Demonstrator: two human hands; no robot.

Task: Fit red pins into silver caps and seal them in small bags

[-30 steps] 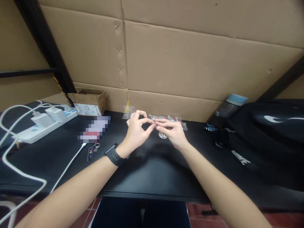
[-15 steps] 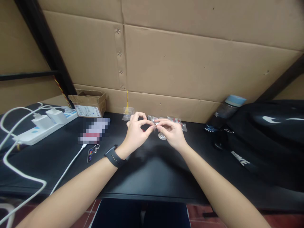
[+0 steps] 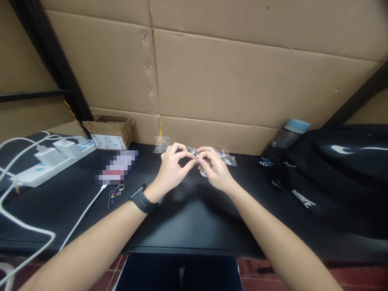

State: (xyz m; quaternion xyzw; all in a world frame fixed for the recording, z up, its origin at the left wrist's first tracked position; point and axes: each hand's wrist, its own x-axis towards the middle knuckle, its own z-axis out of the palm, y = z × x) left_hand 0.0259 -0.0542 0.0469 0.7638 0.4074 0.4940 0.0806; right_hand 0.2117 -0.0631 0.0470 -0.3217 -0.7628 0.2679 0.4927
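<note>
Above the black table, my left hand (image 3: 177, 163) and my right hand (image 3: 216, 167) meet fingertip to fingertip. Between their pinched thumbs and forefingers is a small, thin, shiny piece (image 3: 197, 159); most of it is hidden and its kind does not show. A round silvery disc (image 3: 203, 172) lies just below my right fingers, partly covered by them. Behind the hands lie clear plastic bags (image 3: 227, 157) with small red and silvery parts. Something red shows behind my left thumb, too small to name. A black watch is on my left wrist.
Left are a white power strip (image 3: 33, 173) with cables, an open cardboard box (image 3: 112, 131), a blurred-out item (image 3: 118, 167) and a keychain (image 3: 113, 196). Another clear bag (image 3: 161, 144) lies by the cardboard wall. A bottle (image 3: 283, 141) and black backpack (image 3: 342, 182) stand right.
The whole view has shifted slightly to the left. My right fingers have curled a little more and cover more of the disc. Both hands stay together on the small shiny piece.
</note>
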